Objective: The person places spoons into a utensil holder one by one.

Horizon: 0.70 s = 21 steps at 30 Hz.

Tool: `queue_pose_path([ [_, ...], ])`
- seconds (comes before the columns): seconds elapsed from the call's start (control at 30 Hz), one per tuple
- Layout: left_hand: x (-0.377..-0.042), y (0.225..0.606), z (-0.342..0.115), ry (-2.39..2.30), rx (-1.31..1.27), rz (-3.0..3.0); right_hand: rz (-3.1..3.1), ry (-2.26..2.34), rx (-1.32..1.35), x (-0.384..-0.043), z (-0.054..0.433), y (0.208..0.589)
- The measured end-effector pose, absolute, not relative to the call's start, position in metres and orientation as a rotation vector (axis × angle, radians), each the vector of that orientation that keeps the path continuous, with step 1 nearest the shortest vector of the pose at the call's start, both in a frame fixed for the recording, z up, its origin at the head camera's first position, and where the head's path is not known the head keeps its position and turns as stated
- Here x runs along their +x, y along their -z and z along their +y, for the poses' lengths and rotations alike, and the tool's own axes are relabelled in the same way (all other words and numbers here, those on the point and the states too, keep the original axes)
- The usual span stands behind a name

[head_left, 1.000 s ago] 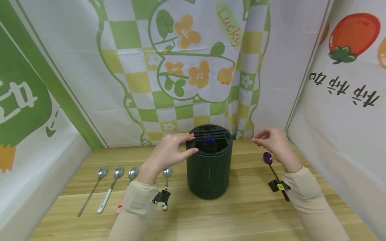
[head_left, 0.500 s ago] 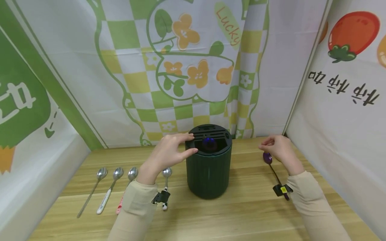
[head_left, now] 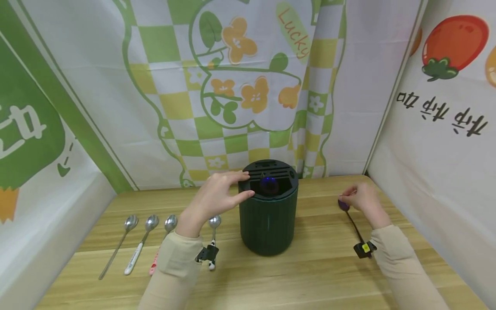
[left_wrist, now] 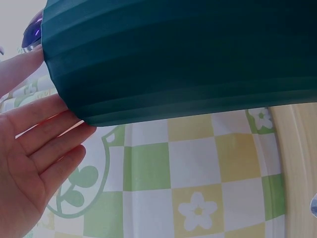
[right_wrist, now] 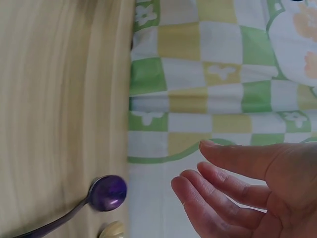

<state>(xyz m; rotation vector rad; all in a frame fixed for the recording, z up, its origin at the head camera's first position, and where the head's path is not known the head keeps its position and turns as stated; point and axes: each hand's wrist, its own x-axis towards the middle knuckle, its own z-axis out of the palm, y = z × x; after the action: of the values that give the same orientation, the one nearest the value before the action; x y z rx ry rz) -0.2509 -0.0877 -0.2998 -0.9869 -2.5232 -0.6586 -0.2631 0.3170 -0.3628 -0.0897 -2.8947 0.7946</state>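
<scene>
A dark green ribbed utensil holder (head_left: pixel 267 224) with a black slotted top stands upright at the centre. A shiny purple-blue spoon bowl (head_left: pixel 269 184) shows in its large opening, the handle hidden inside. My left hand (head_left: pixel 217 196) touches the holder's top rim with nearly straight fingers and thumb. To the right, my right hand (head_left: pixel 366 201) hovers at the bowl of a purple spoon (head_left: pixel 352 221) lying on the table, partly overlapping it in the head view. In the right wrist view that hand holds nothing, its fingers loosely bent, beside the purple spoon and a gold spoon bowl (right_wrist: pixel 113 230).
Several silver spoons lie in a row at left: one all metal (head_left: pixel 116 245), one white-handled (head_left: pixel 135 256), one pink-handled (head_left: pixel 154 262) partly behind the left sleeve, and one cow-patterned (head_left: pixel 212 258). A checked curtain (head_left: pixel 240 86) hangs behind the wooden table (head_left: pixel 302 280).
My right hand has moved right and down, from beside the holder's right to the purple spoon's bowl. My left hand has stayed at the holder's rim.
</scene>
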Motion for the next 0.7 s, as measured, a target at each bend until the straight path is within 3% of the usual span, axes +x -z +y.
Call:
queue_pose_path([
  [0.7,-0.251,0.299,-0.088,0.67,-0.989,-2.525,-2.95,-0.789,-0.231,-0.266,0.339,0.398],
])
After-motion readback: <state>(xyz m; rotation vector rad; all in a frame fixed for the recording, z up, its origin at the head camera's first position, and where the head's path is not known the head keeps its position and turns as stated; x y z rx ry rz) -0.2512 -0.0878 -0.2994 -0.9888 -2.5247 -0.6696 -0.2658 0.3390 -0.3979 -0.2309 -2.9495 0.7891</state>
